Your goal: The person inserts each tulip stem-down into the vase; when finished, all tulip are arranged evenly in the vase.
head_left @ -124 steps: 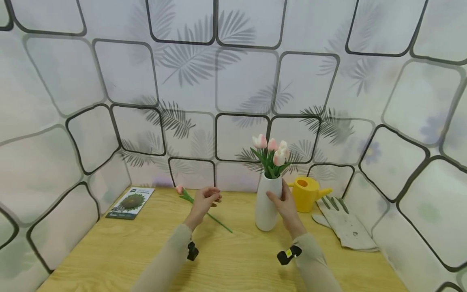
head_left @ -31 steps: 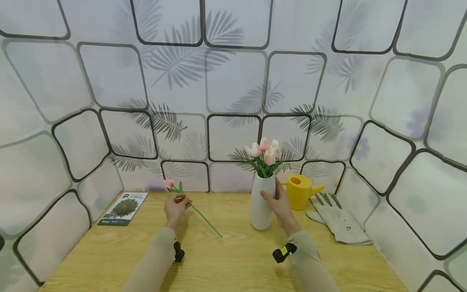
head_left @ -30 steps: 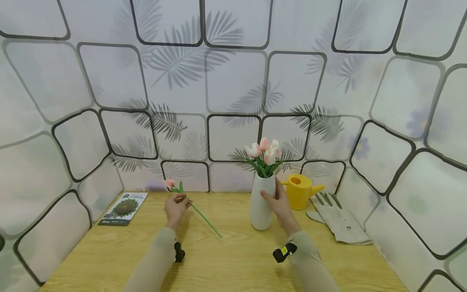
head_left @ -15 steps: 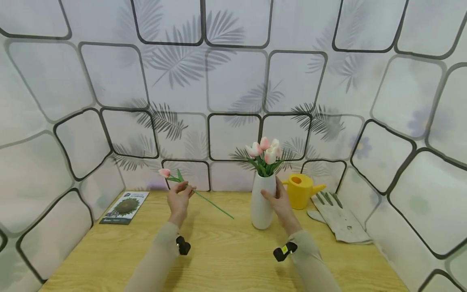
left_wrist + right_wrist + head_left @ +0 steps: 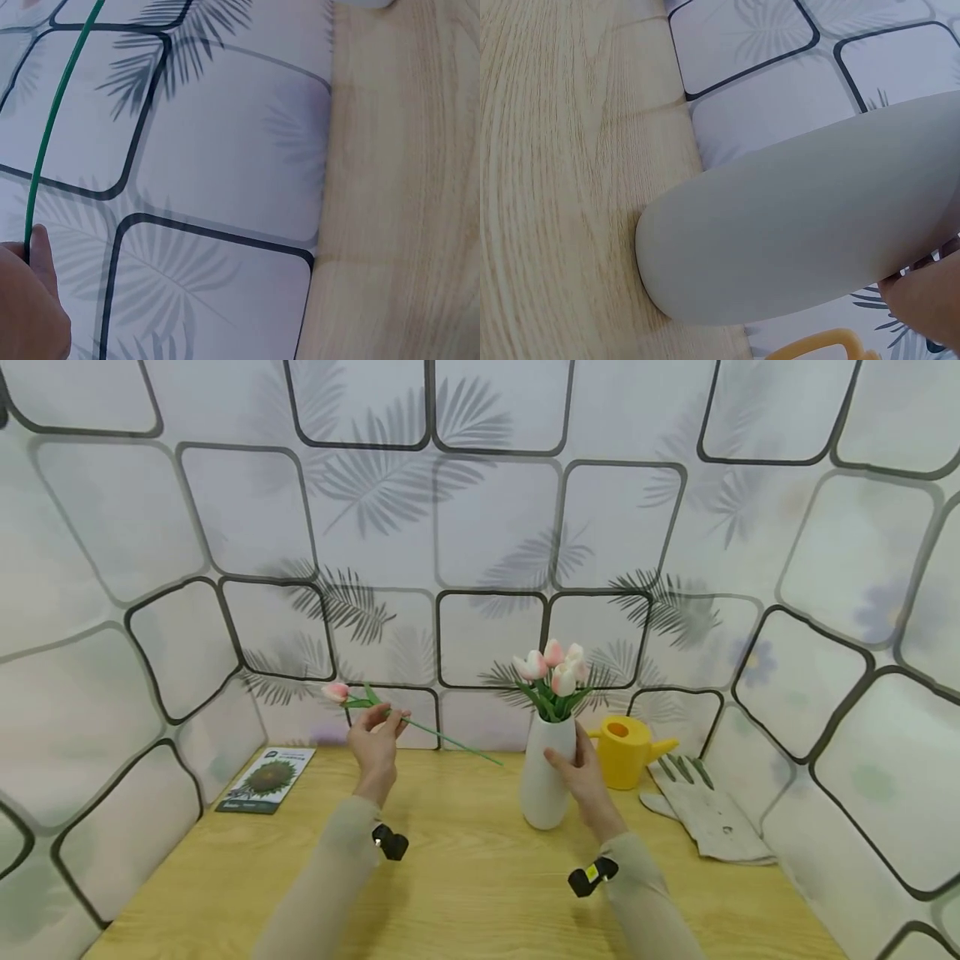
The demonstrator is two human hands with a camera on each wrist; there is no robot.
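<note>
My left hand [image 5: 375, 745] pinches the green stem of a single pink-and-white tulip [image 5: 336, 692] and holds it above the table. Its bloom points left, and the stem [image 5: 54, 112] slants down to the right. The right hand [image 5: 587, 777] grips the upper right side of a white vase [image 5: 546, 785], which stands upright on the table. Several pink-and-white tulips [image 5: 562, 678] with green leaves stick up out of the vase mouth. In the right wrist view the vase [image 5: 795, 225] fills much of the picture, and only part of the hand shows.
A yellow watering can [image 5: 624, 756] stands just right of the vase. Beside it a pair of pale work gloves [image 5: 716, 822] lies on the wooden table [image 5: 465, 893]. At the far left lies a seed packet [image 5: 268, 779] with a sunflower picture. Patterned cloth walls [image 5: 495, 527] surround the table.
My left hand first takes hold of the single tulip's stem, then lifts it off the table, the stem tilting flatter. The right hand stays on the vase.
</note>
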